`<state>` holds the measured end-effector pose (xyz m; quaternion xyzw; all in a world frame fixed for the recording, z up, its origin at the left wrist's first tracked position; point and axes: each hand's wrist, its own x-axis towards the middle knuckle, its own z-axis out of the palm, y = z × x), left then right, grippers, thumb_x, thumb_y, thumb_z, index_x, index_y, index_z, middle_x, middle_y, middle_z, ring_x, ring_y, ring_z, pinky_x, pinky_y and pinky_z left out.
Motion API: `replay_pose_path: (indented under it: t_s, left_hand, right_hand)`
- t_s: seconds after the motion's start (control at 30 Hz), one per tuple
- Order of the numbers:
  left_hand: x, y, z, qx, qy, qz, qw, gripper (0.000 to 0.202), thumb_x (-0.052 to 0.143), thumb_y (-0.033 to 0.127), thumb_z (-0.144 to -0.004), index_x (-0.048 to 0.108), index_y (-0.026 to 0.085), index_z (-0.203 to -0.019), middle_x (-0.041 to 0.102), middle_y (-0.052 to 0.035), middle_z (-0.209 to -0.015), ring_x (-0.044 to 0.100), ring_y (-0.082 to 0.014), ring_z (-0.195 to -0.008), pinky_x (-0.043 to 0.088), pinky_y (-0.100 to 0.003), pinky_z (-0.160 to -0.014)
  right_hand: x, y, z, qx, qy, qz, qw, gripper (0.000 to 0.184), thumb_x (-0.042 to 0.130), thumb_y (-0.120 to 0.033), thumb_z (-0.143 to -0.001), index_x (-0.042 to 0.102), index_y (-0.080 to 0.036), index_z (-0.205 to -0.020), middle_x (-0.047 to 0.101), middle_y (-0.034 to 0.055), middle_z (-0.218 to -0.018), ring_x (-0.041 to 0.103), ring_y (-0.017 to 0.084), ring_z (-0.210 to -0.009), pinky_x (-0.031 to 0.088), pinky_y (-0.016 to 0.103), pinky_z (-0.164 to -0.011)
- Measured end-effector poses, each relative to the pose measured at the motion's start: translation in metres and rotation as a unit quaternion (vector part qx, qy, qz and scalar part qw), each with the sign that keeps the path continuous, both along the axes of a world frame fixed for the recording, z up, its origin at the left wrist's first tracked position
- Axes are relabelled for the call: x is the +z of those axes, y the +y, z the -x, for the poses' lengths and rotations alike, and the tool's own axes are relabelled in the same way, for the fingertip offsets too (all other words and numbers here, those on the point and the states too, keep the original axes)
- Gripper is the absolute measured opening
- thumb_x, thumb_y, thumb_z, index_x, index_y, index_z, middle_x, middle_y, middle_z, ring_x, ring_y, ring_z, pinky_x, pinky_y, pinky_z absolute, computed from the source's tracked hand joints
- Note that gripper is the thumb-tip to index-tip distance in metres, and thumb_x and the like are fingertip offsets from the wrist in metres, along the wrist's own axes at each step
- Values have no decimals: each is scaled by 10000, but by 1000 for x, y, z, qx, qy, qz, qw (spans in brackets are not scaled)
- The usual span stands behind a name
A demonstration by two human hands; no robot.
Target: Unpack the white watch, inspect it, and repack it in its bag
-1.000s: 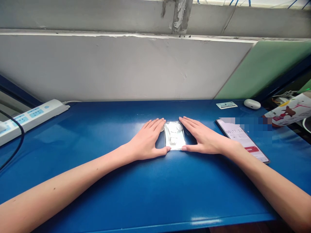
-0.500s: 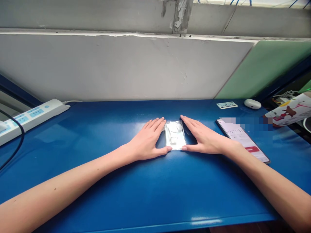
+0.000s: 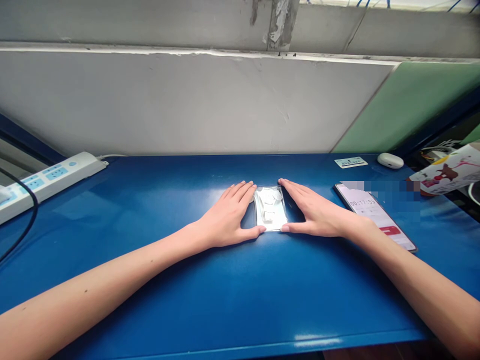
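A small clear plastic packet [image 3: 270, 207] with white contents lies flat on the blue table [image 3: 210, 295]. What the white pieces inside are, I cannot make out. My left hand [image 3: 233, 214] rests along its left side, fingers stretched out and thumb spread, the tips touching the packet's edge. On the opposite side, my right hand [image 3: 309, 209] lies with its fingers extended and its thumb at the packet's near right corner. Neither hand grips anything.
To the right, a phone [image 3: 378, 215] with a lit timer lies partly behind my right forearm. Farther back are a small card [image 3: 351, 162] and a white earbud case [image 3: 390, 160]. A printed box [image 3: 448, 170] stands at far right. A white power strip [image 3: 52, 180] and black cable lie left.
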<state>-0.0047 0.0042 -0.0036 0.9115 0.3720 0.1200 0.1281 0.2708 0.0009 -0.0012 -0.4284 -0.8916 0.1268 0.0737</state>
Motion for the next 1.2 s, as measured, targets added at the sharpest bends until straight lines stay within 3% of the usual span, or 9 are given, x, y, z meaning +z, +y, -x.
replay_pose_path:
  t_s: [0.37,0.57,0.7,0.8,1.0,1.1,1.2]
  left_hand:
    - [0,0,0,3,10,-6,1000,895,561,604,-867,265,66,-1519,273,-236,-1589,197,-359,-1498,231,-510,-1202]
    - [-1,-1,0,4,22,-13,1000,886,525,568,-893,229,17,-1520,230,-256,-1598,163,-354,-1507,220,-488,-1211]
    - [-2,-1,1,3,23,-25,999,837,518,501,-904,229,2,-1511,199,-270,-1601,139,-358,-1510,235,-494,-1209]
    - [-4,-1,2,-1,8,-40,999,690,478,384,-933,284,25,-1490,236,-263,-1592,142,-364,-1509,246,-523,-1205]
    - [-8,2,3,1,-12,-55,998,557,383,155,-930,335,27,-1470,311,-248,-1559,183,-363,-1498,276,-544,-1196]
    - [-7,1,2,13,-14,-54,998,517,382,206,-971,373,30,-1457,327,-244,-1552,192,-367,-1495,272,-536,-1200]
    - [-5,0,1,30,-11,-42,999,582,441,408,-993,394,58,-1456,333,-233,-1556,190,-377,-1494,272,-546,-1194]
  right_hand:
    - [2,0,1,9,-6,-3,1000,1053,575,-684,-832,116,-115,-1591,238,207,-1620,224,396,-1486,316,571,-1170]
    - [4,-1,1,-1,-22,2,1000,913,461,-645,-918,169,-84,-1576,240,211,-1618,230,356,-1493,299,547,-1183]
    - [5,0,3,-5,-10,-13,1000,816,432,-610,-945,262,-81,-1543,328,224,-1583,298,348,-1471,334,534,-1169]
    - [4,2,4,-21,2,-40,999,722,431,-578,-958,368,-80,-1478,438,236,-1515,419,354,-1406,391,524,-1133]
    - [1,6,4,-53,29,-103,993,389,479,-460,-972,606,-151,-1173,631,183,-1320,591,324,-1228,487,495,-1026]
    - [1,5,4,-55,49,-116,990,281,502,-406,-972,647,-182,-1061,667,143,-1271,622,294,-1170,509,469,-990]
    - [3,4,5,-26,71,-120,990,229,494,-354,-979,662,-199,-974,689,121,-1228,645,268,-1124,527,435,-958]
